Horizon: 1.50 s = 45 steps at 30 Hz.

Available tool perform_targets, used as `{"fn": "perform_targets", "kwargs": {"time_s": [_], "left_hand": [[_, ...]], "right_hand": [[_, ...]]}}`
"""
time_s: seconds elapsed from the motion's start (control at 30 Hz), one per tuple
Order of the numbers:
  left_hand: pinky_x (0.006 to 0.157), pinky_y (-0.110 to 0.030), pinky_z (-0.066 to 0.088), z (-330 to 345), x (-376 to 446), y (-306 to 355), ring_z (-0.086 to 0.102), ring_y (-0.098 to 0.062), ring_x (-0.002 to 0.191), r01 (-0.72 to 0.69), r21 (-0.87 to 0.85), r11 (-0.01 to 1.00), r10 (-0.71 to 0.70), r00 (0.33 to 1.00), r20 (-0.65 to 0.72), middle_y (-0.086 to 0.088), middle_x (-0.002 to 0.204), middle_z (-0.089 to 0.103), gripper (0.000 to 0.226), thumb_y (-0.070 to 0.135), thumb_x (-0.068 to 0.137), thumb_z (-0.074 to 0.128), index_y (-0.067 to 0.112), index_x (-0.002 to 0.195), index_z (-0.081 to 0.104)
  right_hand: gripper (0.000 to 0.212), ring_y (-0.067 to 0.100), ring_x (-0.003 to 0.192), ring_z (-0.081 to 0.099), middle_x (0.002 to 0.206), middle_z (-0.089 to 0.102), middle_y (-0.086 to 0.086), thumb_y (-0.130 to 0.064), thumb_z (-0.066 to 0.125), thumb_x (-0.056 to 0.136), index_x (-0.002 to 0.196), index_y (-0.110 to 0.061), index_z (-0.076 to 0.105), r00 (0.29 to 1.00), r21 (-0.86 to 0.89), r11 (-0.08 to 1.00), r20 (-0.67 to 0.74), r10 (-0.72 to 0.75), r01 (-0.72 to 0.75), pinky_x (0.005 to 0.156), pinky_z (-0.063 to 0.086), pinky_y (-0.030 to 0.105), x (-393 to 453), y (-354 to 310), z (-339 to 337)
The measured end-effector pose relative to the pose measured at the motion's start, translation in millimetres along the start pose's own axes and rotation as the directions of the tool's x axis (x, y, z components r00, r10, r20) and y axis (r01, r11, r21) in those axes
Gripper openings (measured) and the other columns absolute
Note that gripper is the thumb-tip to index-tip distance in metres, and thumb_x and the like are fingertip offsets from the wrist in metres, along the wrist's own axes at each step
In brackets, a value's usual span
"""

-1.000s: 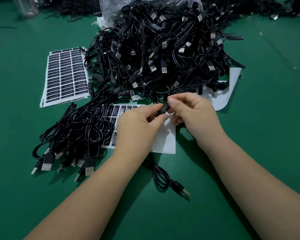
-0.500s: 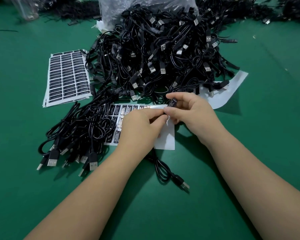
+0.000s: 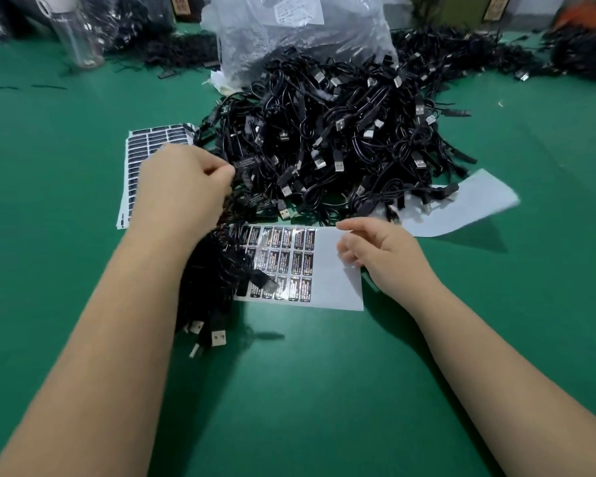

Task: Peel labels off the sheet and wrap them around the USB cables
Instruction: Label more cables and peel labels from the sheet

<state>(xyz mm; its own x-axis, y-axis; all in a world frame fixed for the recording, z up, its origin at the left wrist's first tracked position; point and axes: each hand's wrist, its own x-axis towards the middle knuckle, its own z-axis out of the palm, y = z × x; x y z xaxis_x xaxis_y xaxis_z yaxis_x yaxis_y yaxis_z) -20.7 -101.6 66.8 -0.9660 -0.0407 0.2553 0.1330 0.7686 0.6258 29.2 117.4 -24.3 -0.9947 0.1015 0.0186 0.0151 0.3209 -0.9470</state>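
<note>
The left hand [image 3: 181,187] is raised with its fingers curled tight round a black USB cable [image 3: 221,270] — the cord hangs below the knuckles, its plug blurred over the label sheet [image 3: 331,270]. The right hand [image 3: 381,258] rests on the sheet's bare right part, fingers loosely bent and holding nothing, the remaining labels [image 3: 286,263] just left of its fingertips. Beyond both hands lies the cable heap [image 3: 331,142] on the green table [image 3: 324,390] — a second label sheet [image 3: 145,142] shows past the left knuckles.

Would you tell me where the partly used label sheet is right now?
In the head view the partly used label sheet lies flat on the green table, centre frame, just in front of the cable pile, with the right hand at its right edge.
</note>
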Motion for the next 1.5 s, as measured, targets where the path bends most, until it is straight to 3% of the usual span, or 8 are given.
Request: {"fn": "perform_targets", "kwargs": {"time_s": [0.17,0.4,0.7,0.93,1.13,1.3,1.4,1.5], "left_hand": [[0.091,-0.041,0.048,18,5,-16,0.055,-0.029,0.111,-0.217,0.502,0.837,-0.042,0.889,0.455,-0.008,0.129,0.055,0.060,0.053,0.088,0.058,0.020,0.136,0.049],[0.106,-0.047,0.033,14,-1,-11,0.035,-0.034,0.131,-0.257,0.547,0.797,0.007,0.909,0.417,-0.008,0.148,0.034,0.076,0.055,0.083,0.061,0.024,0.146,0.032],[0.097,-0.033,0.040,74,-62,21,0.042,-0.017,0.119,-0.431,0.233,0.872,0.288,0.835,0.469,0.005,0.133,0.048,0.044,0.044,0.095,0.044,0.024,0.133,0.048],[0.094,-0.027,0.036,85,-72,11,0.045,-0.014,0.113,-0.419,0.107,0.901,0.344,0.844,0.410,0.006,0.124,0.055,0.042,0.044,0.095,0.042,0.025,0.130,0.054],[0.094,-0.033,0.042,90,-70,10,0.049,-0.018,0.117,-0.276,-0.061,0.959,0.278,0.881,0.384,0.002,0.129,0.055,0.076,0.047,0.089,0.054,0.022,0.151,0.018],[0.105,-0.026,0.036,97,-66,12,0.047,-0.013,0.122,-0.372,-0.129,0.919,0.394,0.863,0.317,0.004,0.135,0.052,0.065,0.012,0.091,0.054,0.023,0.149,0.027],[0.082,-0.010,0.042,92,-69,15,0.056,0.000,0.094,-0.364,-0.328,0.872,0.427,0.893,0.143,0.025,0.099,0.062,0.045,-0.001,0.083,0.057,0.035,0.107,0.066],[0.059,-0.016,0.047,88,-70,18,0.059,-0.002,0.065,-0.014,-0.668,0.744,0.231,0.943,0.238,0.015,0.068,0.065,0.023,0.019,0.088,0.053,0.030,0.073,0.066]], "right_hand": [[0.022,0.003,0.074,0.064,0.078,0.070,-0.009,-0.019,0.059,0.091,0.092,-0.040,0.063,0.998,-0.122,0.992,-0.042,-0.047,0.041,0.074,0.052,0.023,-4,-2,-1],[0.025,-0.001,0.073,0.056,0.087,0.064,-0.018,-0.014,0.062,0.085,0.095,-0.037,0.061,0.935,-0.187,0.982,-0.344,-0.089,0.025,0.070,0.049,0.020,2,-1,-18],[0.059,0.025,0.107,0.045,0.125,0.044,0.010,-0.003,0.049,0.089,0.143,-0.027,0.042,0.973,-0.795,0.593,-0.020,-0.230,0.124,0.083,0.041,0.030,14,10,-17],[0.027,0.031,0.082,0.055,0.090,0.058,0.013,0.001,0.060,0.086,0.108,-0.010,0.073,0.871,-0.732,0.641,-0.139,-0.471,0.229,0.065,0.044,0.031,5,2,-23],[0.025,0.020,0.069,0.058,0.083,0.063,0.008,-0.008,0.065,0.085,0.108,-0.009,0.072,0.740,-0.573,0.620,-0.036,-0.672,0.535,0.059,0.050,0.031,-24,-20,-7],[0.019,0.020,0.057,0.057,0.067,0.065,0.007,-0.017,0.062,0.088,0.092,-0.002,0.074,0.630,-0.424,0.577,-0.020,-0.776,0.698,0.054,0.050,0.032,-35,-33,6],[0.021,0.010,0.066,0.055,0.074,0.065,-0.001,-0.020,0.061,0.088,0.090,-0.002,0.073,0.608,-0.370,0.586,-0.069,-0.791,0.721,0.065,0.048,0.020,-39,-35,10],[0.031,0.012,0.082,0.056,0.088,0.060,-0.006,-0.029,0.060,0.087,0.112,-0.013,0.062,0.702,-0.293,0.706,-0.139,-0.699,0.645,0.077,0.046,0.024,-37,-33,8]]}}
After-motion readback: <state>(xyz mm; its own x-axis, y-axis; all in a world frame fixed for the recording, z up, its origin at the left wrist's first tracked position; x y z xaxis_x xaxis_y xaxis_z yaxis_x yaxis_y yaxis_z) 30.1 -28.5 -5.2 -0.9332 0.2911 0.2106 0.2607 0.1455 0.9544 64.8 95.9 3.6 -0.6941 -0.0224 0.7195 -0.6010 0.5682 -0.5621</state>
